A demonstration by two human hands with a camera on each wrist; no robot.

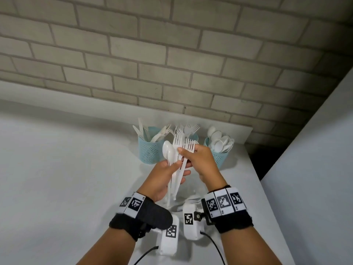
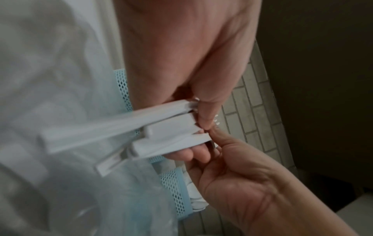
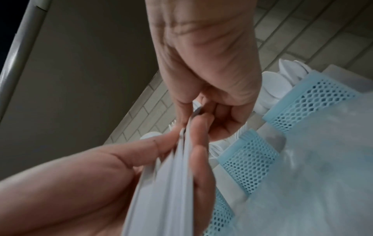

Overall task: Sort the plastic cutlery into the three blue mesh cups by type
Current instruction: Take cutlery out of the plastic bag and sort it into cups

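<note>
Above the white tabletop (image 1: 57, 178), in front of three blue mesh cups, both hands work on one bunch of white plastic cutlery (image 1: 176, 169). The left hand (image 1: 164, 178) grips the bunch by its handles, thumb across the front and fingers (image 3: 199, 153) curled behind, so that the handles fan downward and the heads stand upward. Two spoons (image 1: 168, 150) with glossy oval bowls show at the left of the bunch, and several forks (image 1: 184, 145) with thin tines rise at the right. The right hand (image 1: 198, 159) reaches in from the right with its fingers curled, pinching the forks just below their tines. The wrist views show the flat, ribbed white handles pressed together between the fingers of both hands. Behind the hands, the left cup (image 1: 150, 150) holds knives, the middle cup (image 1: 195, 137), mostly hidden, holds forks with tines up, and the right cup (image 1: 219, 157) holds spoons with bowls up. A grey brick wall (image 1: 172, 54) rises behind the tabletop.
</note>
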